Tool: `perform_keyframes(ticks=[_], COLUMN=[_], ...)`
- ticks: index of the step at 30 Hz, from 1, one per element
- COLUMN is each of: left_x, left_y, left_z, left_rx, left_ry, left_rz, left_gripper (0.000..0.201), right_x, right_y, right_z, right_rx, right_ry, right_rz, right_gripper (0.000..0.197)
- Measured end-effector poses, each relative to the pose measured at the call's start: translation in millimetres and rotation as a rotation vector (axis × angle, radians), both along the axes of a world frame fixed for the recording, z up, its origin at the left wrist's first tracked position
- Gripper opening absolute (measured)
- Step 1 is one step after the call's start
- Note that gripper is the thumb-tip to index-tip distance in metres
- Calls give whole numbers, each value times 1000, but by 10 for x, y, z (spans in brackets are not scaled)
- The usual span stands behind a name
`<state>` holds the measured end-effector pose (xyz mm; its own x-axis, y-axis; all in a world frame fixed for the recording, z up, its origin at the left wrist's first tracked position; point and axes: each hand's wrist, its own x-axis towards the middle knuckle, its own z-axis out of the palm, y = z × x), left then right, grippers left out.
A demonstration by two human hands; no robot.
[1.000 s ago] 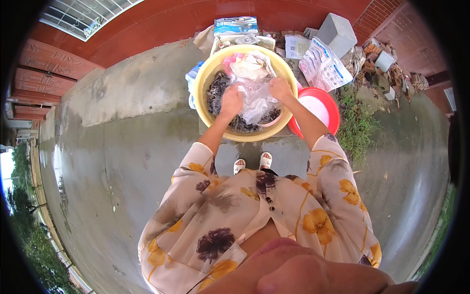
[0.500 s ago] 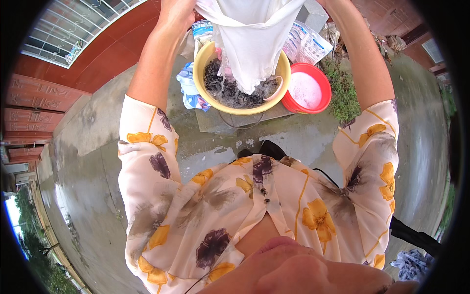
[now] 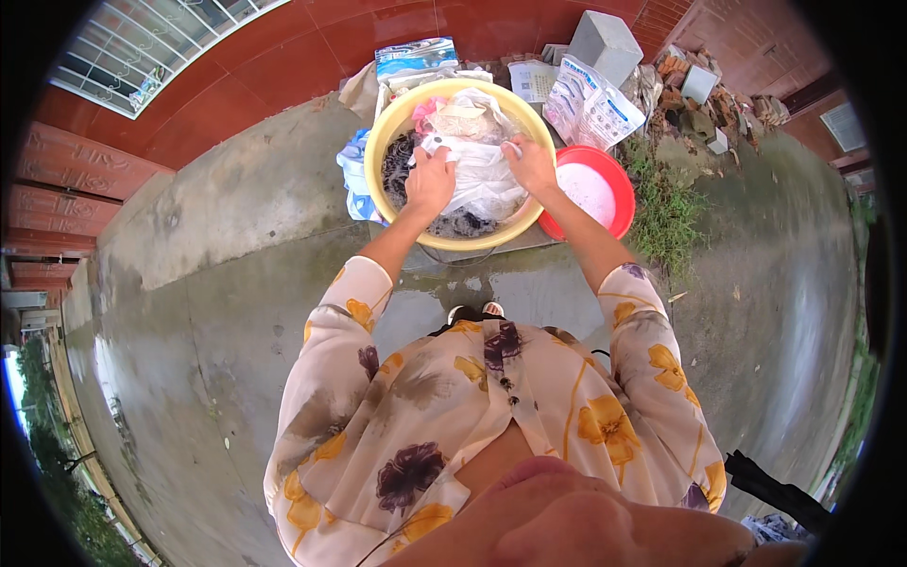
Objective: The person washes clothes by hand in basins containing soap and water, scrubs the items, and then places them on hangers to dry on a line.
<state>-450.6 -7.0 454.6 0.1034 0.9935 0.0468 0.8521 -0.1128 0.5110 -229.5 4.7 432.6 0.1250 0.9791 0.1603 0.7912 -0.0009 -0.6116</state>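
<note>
A wet white cloth garment (image 3: 479, 180) lies bunched in a large yellow basin (image 3: 472, 244). My left hand (image 3: 432, 181) is closed on the garment's left part, fingers curled into the fabric. Across from it, my right hand (image 3: 532, 165) grips the right side near the basin's rim. Dark patterned cloth (image 3: 401, 156) sits in sudsy water along the left and front of the basin. Behind the white garment are a pink cloth (image 3: 424, 115) and a cream lacy piece (image 3: 463, 123).
A red basin (image 3: 624, 189) of foamy water stands at the right, beside green weeds (image 3: 666, 203). Detergent bags (image 3: 595, 109), a grey block (image 3: 605, 47) and a blue package (image 3: 414, 59) lie behind. A blue-and-white bag (image 3: 354, 175) is at left. The concrete floor (image 3: 236, 283) is wet.
Both hands have come down from high above the basin. The white garment, which hung stretched between them, now lies in the basin under my hands.
</note>
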Motion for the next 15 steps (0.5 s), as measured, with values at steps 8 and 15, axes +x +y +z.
perform_keyframes(ticks=[8, 15], left_x=[328, 235], left_y=[42, 225], left_z=[-879, -1393], left_rx=[-135, 11], left_ry=[288, 71], left_rz=[-6, 32], left_gripper=[42, 37], right_x=[-596, -671], right_y=[229, 400], right_z=[-923, -1032], right_rx=[-362, -332], right_ry=[-465, -379], right_rz=[133, 48], right_gripper=[33, 33])
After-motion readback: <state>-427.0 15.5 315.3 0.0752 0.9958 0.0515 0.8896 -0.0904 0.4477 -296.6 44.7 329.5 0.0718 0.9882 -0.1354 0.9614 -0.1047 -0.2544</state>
